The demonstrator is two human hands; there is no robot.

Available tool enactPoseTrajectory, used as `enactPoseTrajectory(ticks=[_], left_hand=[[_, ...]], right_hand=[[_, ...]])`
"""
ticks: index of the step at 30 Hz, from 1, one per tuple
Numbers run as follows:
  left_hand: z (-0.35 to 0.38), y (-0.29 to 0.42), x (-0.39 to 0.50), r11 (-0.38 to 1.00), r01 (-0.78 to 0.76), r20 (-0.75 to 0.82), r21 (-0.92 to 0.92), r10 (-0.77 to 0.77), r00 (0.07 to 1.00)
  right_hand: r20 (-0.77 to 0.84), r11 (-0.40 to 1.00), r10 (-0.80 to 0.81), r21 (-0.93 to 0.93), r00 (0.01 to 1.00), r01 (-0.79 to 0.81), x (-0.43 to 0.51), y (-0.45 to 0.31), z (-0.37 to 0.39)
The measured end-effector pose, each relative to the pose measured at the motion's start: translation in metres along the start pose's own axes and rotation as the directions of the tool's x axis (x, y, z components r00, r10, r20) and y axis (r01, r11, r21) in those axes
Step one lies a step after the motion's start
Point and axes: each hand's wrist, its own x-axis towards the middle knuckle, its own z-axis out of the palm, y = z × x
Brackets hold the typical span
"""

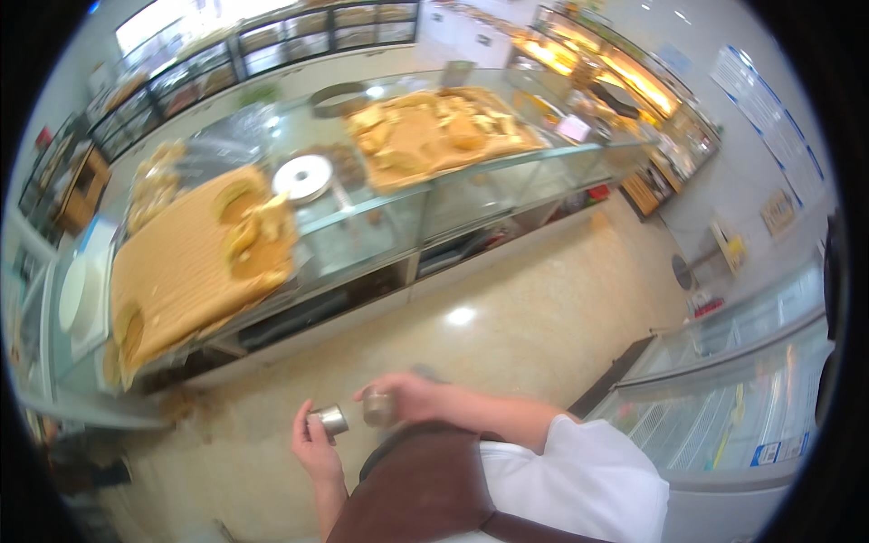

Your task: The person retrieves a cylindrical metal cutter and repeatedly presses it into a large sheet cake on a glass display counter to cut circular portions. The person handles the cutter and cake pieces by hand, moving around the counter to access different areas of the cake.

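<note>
My left hand (317, 434) grips a small silvery metal cup (330, 420), its fingers around one end. Close by on the right, my right hand (400, 397) holds a second small metal cup (379, 406), blurred and duller in tone. A narrow gap parts the two cups, both held over the floor in front of my brown apron. Beyond them, on the glass counter, lie a paper-like sheet of sponge cake (183, 265) with round cut-outs and another cake slab (421, 146) with broken pieces on it.
A white cake turntable (303, 178) and a metal ring (338, 100) stand on the glass counter (380, 203). White round boards (81, 295) lie at its left end. Glass-topped freezers (719, 400) are at my right, with tiled floor (475, 326) between them and the counter.
</note>
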Motion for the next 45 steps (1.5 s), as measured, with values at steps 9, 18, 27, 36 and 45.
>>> enactPoseTrajectory(ticks=[9, 18, 27, 36, 45], left_hand=[[0.283, -0.009, 0.02, 0.986, -0.018, 0.41, 0.168, -0.053, 0.911], [0.59, 0.014, 0.0, 0.831, -0.49, 0.807, 0.264, 0.088, 0.584], [0.847, 0.008, 0.061, 0.94, -0.323, 0.863, 0.113, 0.067, 0.5], [1.116, 0.079, 0.146, 0.91, -0.378, 0.798, -0.17, 0.352, 0.49], [1.21, 0.074, 0.173, 0.826, -0.563, 0.691, 0.003, 0.405, 0.598]], right_hand=[[-0.255, 0.924, -0.381, -0.086, 0.889, 0.371, -0.164, -0.084, -0.154], [-0.338, 0.771, -0.624, -0.415, 0.705, 0.483, -0.375, -0.202, -0.277], [-0.623, 0.709, -0.663, -0.346, 0.414, 0.614, -0.467, -0.307, -0.4], [-0.696, 0.74, -0.669, -0.589, 0.261, 0.325, -0.587, -0.51, -0.483], [-0.044, -0.083, -0.986, -0.717, 0.164, -0.692, -0.654, -0.79, -0.591]])
